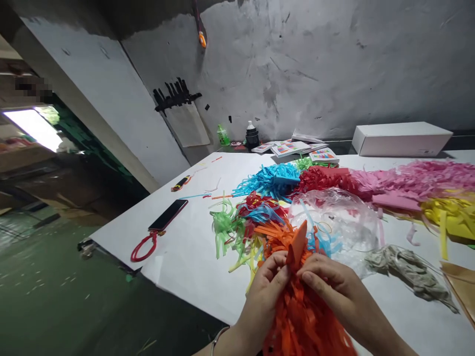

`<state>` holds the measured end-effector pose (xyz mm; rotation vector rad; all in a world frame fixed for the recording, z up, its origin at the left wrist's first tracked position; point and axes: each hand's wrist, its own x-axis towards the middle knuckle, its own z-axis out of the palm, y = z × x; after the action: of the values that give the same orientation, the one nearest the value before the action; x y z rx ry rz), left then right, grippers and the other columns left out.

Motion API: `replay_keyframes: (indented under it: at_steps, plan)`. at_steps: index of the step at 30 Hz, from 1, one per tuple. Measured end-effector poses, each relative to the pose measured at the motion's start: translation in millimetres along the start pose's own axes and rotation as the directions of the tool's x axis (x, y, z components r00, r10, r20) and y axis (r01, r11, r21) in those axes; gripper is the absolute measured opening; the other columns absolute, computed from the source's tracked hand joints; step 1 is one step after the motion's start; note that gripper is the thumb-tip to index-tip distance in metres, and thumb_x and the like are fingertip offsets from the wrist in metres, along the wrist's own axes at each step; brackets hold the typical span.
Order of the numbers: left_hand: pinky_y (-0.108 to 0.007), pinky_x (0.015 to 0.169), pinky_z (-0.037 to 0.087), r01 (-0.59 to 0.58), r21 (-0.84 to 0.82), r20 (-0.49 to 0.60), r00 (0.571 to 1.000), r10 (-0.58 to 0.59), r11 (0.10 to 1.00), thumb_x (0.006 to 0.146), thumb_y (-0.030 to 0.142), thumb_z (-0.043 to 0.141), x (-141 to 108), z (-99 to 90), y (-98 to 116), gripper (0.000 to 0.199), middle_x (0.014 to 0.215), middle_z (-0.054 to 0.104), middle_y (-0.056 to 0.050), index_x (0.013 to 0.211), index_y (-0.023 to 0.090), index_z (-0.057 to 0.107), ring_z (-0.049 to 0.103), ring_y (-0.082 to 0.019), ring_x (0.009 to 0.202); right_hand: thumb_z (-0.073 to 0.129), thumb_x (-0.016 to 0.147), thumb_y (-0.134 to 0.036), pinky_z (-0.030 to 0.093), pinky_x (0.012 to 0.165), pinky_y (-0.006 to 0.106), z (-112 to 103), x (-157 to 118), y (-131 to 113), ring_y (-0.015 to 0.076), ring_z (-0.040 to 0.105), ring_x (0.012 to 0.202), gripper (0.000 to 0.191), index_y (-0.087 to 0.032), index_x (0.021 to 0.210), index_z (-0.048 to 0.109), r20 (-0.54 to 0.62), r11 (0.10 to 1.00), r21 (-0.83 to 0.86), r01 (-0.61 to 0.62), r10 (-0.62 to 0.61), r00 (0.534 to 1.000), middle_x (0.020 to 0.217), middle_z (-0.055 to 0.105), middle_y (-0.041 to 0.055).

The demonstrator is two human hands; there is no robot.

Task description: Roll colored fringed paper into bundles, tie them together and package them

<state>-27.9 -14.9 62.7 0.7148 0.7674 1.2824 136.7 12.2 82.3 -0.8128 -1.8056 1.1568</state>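
Note:
An orange paper tassel [304, 321] hangs below my hands at the near edge of the table, its upper end twisted into a narrow folded point. My left hand [267, 284] pinches that folded part from the left. From the right, my right hand [330, 282] grips the same spot between thumb and fingers. Just beyond them lie more orange fringe strips [274, 235], touching a heap of mixed tissue strips. Light green strips [224, 222] spread to the left of this heap. My fingers hide part of the tassel's neck.
Blue [269, 179], red [326, 179] and pink fringe bundles [426, 180] line the back. Near them are a clear plastic bag [337, 222], yellow fringe [452, 215] and a grey cord bundle [411, 272]. A phone [168, 215] lies left; a white box [403, 139] stands by the wall.

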Motion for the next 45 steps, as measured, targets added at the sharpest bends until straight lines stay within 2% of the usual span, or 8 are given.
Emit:
replay_keyframes:
  at_steps: [5,9,18,27,45]
  plan:
    - [-0.031,0.092,0.047,0.000,0.053,0.017,1.000,-0.001,0.999,0.080,0.041,0.080,0.1,2.3,1.5,0.026,0.099,0.068,-0.005,0.087,0.019,0.068,0.064,-0.020,0.089,0.063,0.093,-0.038,0.045,0.072,0.024,-0.2,-1.4,-0.7,0.0144,0.057,0.076,0.023,-0.023,0.077,0.067,-0.029,0.998,0.003,-0.060,0.060,0.998,0.076,0.063,-0.0011]
    - [-0.029,0.090,0.047,0.029,0.024,-0.005,1.000,-0.029,0.999,0.079,0.040,0.080,-2.1,6.8,3.7,0.026,0.101,0.069,-0.005,0.089,0.019,0.068,0.064,-0.019,0.089,0.058,0.096,-0.036,0.044,0.074,0.026,-0.9,-0.8,0.4,0.0153,0.057,0.076,0.027,-0.023,0.075,0.066,-0.004,0.999,0.030,-0.044,0.045,0.999,0.077,0.063,-0.0004]
    - [-0.031,0.094,0.046,-0.007,0.059,0.032,0.999,0.005,0.998,0.081,0.039,0.079,-1.8,6.0,4.0,0.023,0.105,0.068,-0.006,0.087,0.019,0.067,0.063,-0.023,0.102,0.059,0.097,-0.038,0.042,0.073,0.025,-1.9,-2.6,1.6,0.0135,0.056,0.077,0.027,-0.022,0.077,0.066,0.026,0.997,0.050,-0.054,0.053,0.998,0.079,0.063,-0.0016]
    - [-0.030,0.090,0.047,-0.016,0.062,0.020,1.000,0.015,0.998,0.081,0.038,0.078,-1.9,2.2,0.2,0.023,0.104,0.068,-0.006,0.086,0.019,0.068,0.063,-0.022,0.098,0.055,0.099,-0.038,0.042,0.074,0.027,-0.2,-3.2,5.7,0.0145,0.054,0.078,0.029,-0.022,0.075,0.062,0.027,0.996,0.069,-0.060,0.059,0.998,0.079,0.061,-0.0012]
    - [-0.031,0.093,0.046,-0.017,0.077,0.030,0.999,0.015,0.997,0.083,0.039,0.076,-1.6,-0.2,-0.9,0.023,0.107,0.068,-0.007,0.088,0.019,0.067,0.063,-0.024,0.103,0.054,0.100,-0.037,0.041,0.079,0.028,0.8,-2.2,6.4,0.0145,0.055,0.077,0.029,-0.022,0.076,0.061,0.051,0.996,0.067,-0.065,0.062,0.997,0.080,0.060,-0.0010]
